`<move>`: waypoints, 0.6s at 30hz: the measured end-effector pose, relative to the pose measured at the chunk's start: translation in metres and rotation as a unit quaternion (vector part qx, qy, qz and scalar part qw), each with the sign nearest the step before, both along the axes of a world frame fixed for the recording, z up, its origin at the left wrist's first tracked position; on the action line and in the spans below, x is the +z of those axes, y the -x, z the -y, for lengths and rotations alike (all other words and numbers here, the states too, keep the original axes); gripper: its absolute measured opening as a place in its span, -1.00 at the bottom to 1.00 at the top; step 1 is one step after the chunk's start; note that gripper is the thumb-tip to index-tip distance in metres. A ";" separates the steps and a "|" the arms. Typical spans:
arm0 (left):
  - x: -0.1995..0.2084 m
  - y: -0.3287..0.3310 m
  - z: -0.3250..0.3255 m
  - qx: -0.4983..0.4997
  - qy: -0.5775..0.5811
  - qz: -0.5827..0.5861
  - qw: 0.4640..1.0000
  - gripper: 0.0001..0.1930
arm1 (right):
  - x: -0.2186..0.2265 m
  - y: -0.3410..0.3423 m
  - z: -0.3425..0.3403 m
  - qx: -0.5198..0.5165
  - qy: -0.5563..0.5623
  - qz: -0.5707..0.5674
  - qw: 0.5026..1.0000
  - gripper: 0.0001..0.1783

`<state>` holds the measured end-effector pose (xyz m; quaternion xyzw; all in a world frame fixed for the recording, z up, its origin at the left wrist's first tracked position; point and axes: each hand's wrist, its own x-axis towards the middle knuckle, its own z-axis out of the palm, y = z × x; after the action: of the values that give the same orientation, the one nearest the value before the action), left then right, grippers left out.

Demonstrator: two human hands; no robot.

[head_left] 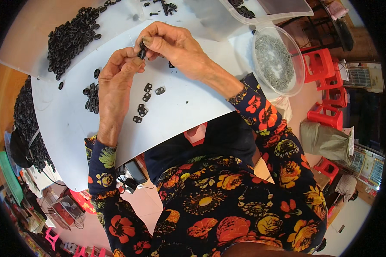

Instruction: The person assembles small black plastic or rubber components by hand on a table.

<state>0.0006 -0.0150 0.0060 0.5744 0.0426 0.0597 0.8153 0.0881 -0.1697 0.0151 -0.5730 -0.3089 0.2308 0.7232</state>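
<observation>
Over the far half of the white table [188, 115], two bare hands are meeting around one small black part [142, 53]. The left hand [117, 70] is pinching this part between thumb and fingers, and the right hand [179, 46] is also closing its thumb and fingers on it, from the right side. The fingers are covering much of the part, so its full shape is not showing. Near and between the two forearms, several loose black pieces [147, 97] are lying on the table. Just left of the left hand, a small black cluster [92, 100] is resting. At the far left, a big black pile [73, 40] is spreading. At the far right, a clear round bowl [300, 69] is holding many small metal pieces [270, 53].
</observation>
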 end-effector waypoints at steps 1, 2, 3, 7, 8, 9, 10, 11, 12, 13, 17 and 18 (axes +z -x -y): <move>-0.001 -0.001 0.000 0.011 0.000 0.005 1.000 -0.81 | -0.002 0.000 0.000 0.006 -0.016 -0.015 1.000 -0.77; -0.001 -0.001 0.001 0.011 0.000 0.006 1.000 -0.81 | -0.003 -0.001 0.000 0.013 -0.033 -0.031 0.999 -0.76; -0.001 -0.001 0.001 0.004 -0.002 0.004 1.000 -0.81 | -0.003 -0.001 0.000 0.013 -0.033 -0.031 0.999 -0.76; 0.001 -0.001 -0.004 -0.056 0.059 -0.048 0.996 -0.80 | 0.002 0.004 -0.002 -0.005 -0.020 0.010 1.000 -0.84; 0.002 -0.001 -0.005 -0.055 0.059 -0.048 0.996 -0.80 | 0.004 0.006 -0.004 -0.014 -0.018 0.010 1.000 -0.90; 0.004 -0.001 -0.004 -0.060 0.075 -0.048 0.994 -0.80 | 0.005 0.007 -0.004 -0.015 -0.018 0.010 1.000 -0.90; 0.005 -0.001 -0.003 -0.066 0.091 -0.048 0.993 -0.80 | 0.004 0.009 -0.005 -0.021 -0.028 0.036 0.999 -0.90; 0.005 -0.001 -0.003 -0.067 0.091 -0.048 0.992 -0.80 | 0.004 0.009 -0.005 -0.027 -0.038 0.062 0.997 -0.91; 0.003 -0.001 -0.003 -0.050 0.083 -0.036 0.995 -0.80 | 0.003 0.008 -0.005 -0.027 -0.038 0.061 0.997 -0.91; 0.001 -0.001 -0.004 -0.033 0.076 -0.024 0.996 -0.79 | 0.002 0.007 -0.005 -0.031 -0.026 0.082 0.996 -0.90; 0.003 0.000 0.000 0.015 0.011 0.016 1.000 -0.79 | -0.001 0.005 -0.004 -0.038 0.012 0.110 0.993 -0.88; 0.004 0.000 0.002 0.035 -0.024 0.025 0.999 -0.78 | -0.001 0.004 -0.003 -0.039 0.012 0.110 0.993 -0.88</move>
<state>0.0006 -0.0171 0.0096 0.5901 0.0406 0.1039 0.7996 0.0839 -0.1667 0.0137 -0.6152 -0.3611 0.1418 0.6864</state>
